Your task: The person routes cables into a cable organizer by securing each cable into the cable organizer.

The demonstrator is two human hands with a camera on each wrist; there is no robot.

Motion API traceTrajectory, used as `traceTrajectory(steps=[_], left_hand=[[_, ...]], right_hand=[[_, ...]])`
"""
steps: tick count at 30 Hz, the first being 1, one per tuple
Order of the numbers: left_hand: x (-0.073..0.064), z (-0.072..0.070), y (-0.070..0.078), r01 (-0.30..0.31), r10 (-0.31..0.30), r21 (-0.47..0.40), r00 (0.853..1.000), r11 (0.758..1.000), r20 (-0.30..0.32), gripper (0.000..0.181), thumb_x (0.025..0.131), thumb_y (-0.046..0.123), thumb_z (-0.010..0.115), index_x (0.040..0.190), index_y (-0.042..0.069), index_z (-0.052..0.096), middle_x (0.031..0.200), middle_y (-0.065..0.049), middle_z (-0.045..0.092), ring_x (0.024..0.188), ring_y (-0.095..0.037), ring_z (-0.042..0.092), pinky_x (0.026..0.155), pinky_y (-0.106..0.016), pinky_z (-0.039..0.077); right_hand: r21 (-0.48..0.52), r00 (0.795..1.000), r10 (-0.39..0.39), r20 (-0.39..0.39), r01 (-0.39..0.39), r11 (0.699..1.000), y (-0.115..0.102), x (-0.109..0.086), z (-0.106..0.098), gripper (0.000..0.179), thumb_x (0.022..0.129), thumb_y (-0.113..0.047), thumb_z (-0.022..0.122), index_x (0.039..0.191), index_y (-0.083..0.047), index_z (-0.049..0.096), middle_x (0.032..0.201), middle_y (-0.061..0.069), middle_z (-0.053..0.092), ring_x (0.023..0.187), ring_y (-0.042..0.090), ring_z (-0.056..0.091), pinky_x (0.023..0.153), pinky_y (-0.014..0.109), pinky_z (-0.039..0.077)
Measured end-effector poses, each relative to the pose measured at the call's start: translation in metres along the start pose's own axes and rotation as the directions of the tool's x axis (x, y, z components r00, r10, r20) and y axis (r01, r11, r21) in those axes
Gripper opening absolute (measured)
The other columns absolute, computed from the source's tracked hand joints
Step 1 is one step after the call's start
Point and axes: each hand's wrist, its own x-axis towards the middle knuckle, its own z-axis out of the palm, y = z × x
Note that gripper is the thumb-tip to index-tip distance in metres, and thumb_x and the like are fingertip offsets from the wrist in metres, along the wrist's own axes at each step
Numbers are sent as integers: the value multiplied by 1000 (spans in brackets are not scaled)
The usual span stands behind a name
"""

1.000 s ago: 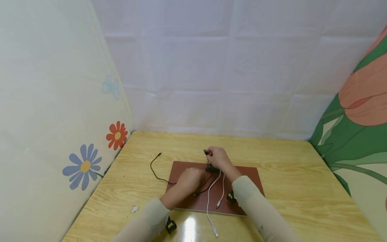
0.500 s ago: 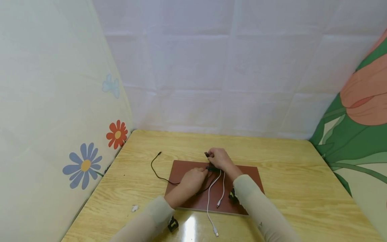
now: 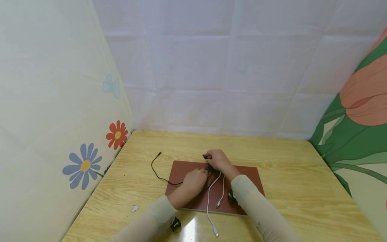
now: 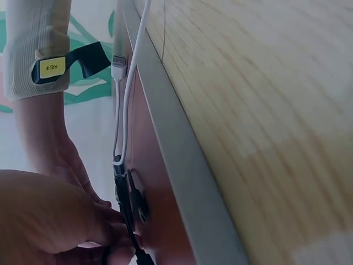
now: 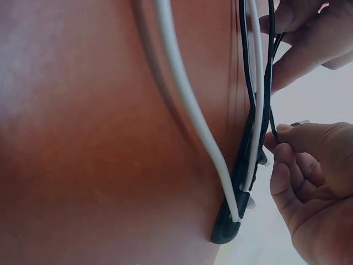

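A black cable holder [image 5: 226, 223] lies near the far edge of a brown board [image 3: 196, 205], with white and black cables running through it. My right hand [image 3: 218, 159] is above the holder and pinches a black cable near its connector [image 3: 205, 156]. At the holder's left end, my left hand [image 3: 193, 183] holds a thin black cable [image 5: 278, 41] between its fingers. Two white cables [image 3: 208, 201] trail from the holder toward the near side. In the left wrist view, my left hand [image 4: 49, 218] partly hides the right fingers.
The board sits on a wood-grain table [image 3: 296, 174]. Another stretch of black cable [image 3: 152, 166] curves onto the table at left. A small white scrap [image 3: 134, 208] lies at front left. Patterned cloth [image 3: 75, 101] walls the left side, and a white sheet [image 3: 193, 67] the back.
My left hand has moved slightly right and reached the holder's left end. My right hand has lowered a little with the black connector.
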Motion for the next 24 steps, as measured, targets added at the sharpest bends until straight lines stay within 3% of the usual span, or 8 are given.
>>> traceTrajectory(steps=[5, 11, 15, 19, 24], left_hand=[[-2, -4, 2, 22, -23, 28, 999, 999, 27, 16, 99, 15, 62, 107, 16, 76, 96, 3, 66, 87, -13, 64, 64, -27, 57], [-4, -6, 0, 15, -15, 42, 1000, 999, -21, 12, 97, 14, 64, 100, 15, 75, 87, 3, 64, 81, -14, 64, 57, -28, 56], [-4, -8, -1, 8, -7, 33, 1000, 999, -9, 22, 100, 14, 60, 117, 16, 74, 96, 3, 68, 87, -14, 65, 59, -29, 57], [-3, -7, -1, -2, 1, 27, 999, 1000, 54, 37, 104, 15, 54, 140, 19, 63, 114, 4, 69, 99, -16, 66, 65, -30, 58], [0, -6, 0, 3, -4, 24, 997, 1000, 81, 39, 105, 17, 54, 143, 19, 60, 119, 3, 67, 101, -16, 65, 67, -31, 59]], right_hand=[[2, 1000, 18, 20, -18, 1000, -2, 0, 2, 15, 94, -11, 72, 109, -9, 75, 97, 7, 73, 90, 24, 69, 77, 38, 57], [-2, 1000, 9, 24, -9, 1000, -1, -1, 2, 15, 94, -10, 73, 108, -9, 76, 95, 6, 73, 88, 23, 68, 75, 38, 56], [-37, 1000, 2, 23, -1, 999, 1, -1, 2, 13, 94, -9, 72, 107, -9, 75, 95, 5, 72, 89, 23, 68, 77, 38, 56], [-64, 1000, -11, 24, 12, 998, 2, -2, 1, 13, 93, -8, 72, 105, -9, 75, 95, 6, 72, 89, 23, 67, 78, 39, 55], [-53, 998, -49, 29, 51, 997, 1, -4, -1, 10, 93, -6, 71, 102, -8, 74, 91, 6, 70, 83, 22, 65, 73, 38, 53]])
